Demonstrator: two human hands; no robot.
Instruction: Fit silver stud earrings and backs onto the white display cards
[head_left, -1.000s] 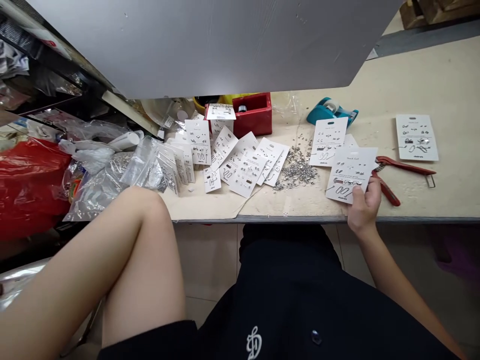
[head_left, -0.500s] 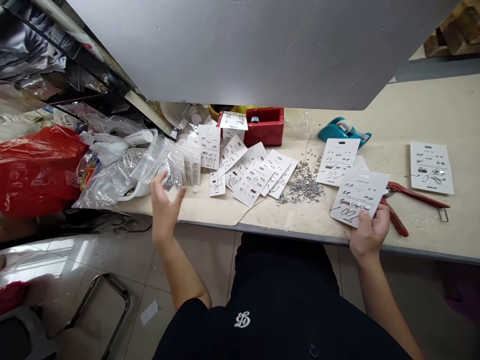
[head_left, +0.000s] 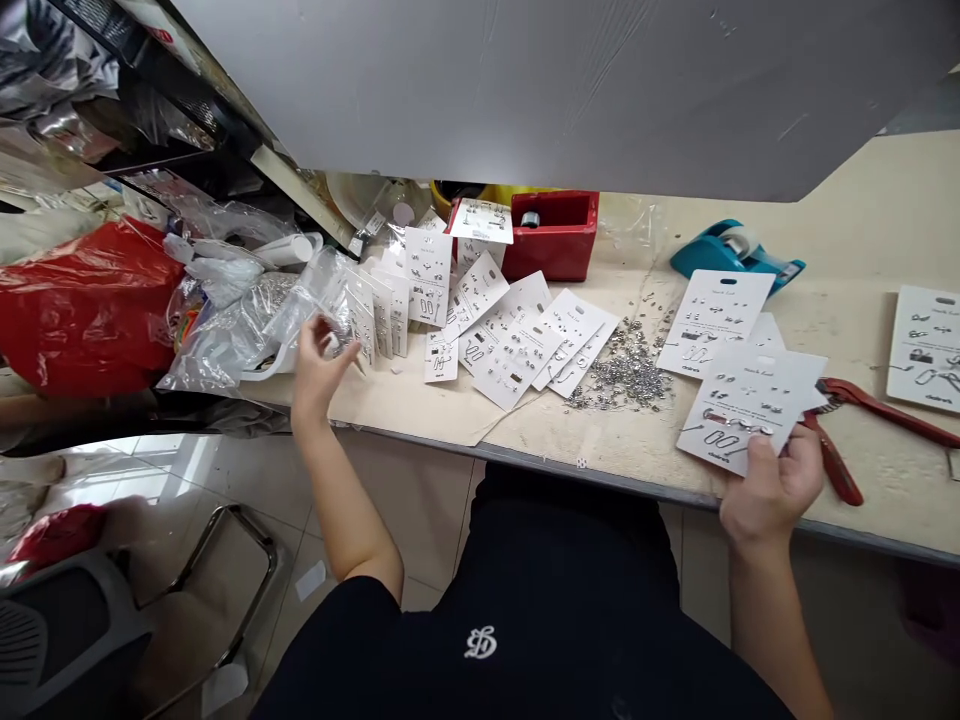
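At the right my right hand (head_left: 776,490) pinches the lower edge of a white earring card (head_left: 750,385), which carries several small metal pieces. Its thumb lies on the front of the card. On the left my left hand (head_left: 321,375) has thumb and fingers apart, close beside a row of upright earring cards (head_left: 382,315) and a clear plastic bag (head_left: 296,310). Whether its fingertips touch the cards is hard to make out. Overlapping earring cards (head_left: 517,360) lie in the middle, beside a heap of small silvery earring parts (head_left: 626,370).
Red-handled pliers (head_left: 840,465) lie behind the held card. A teal tape dispenser (head_left: 712,250) and a red tape dispenser (head_left: 562,245) stand farther back. Overhead hangs a grey panel (head_left: 525,90). One more card (head_left: 926,345) lies far right; a red bag (head_left: 90,310) sits far left.
My left hand has moved closer to the upright cards, its fingers now among the bag and cards. The right hand still holds its card. The view has shifted slightly left.
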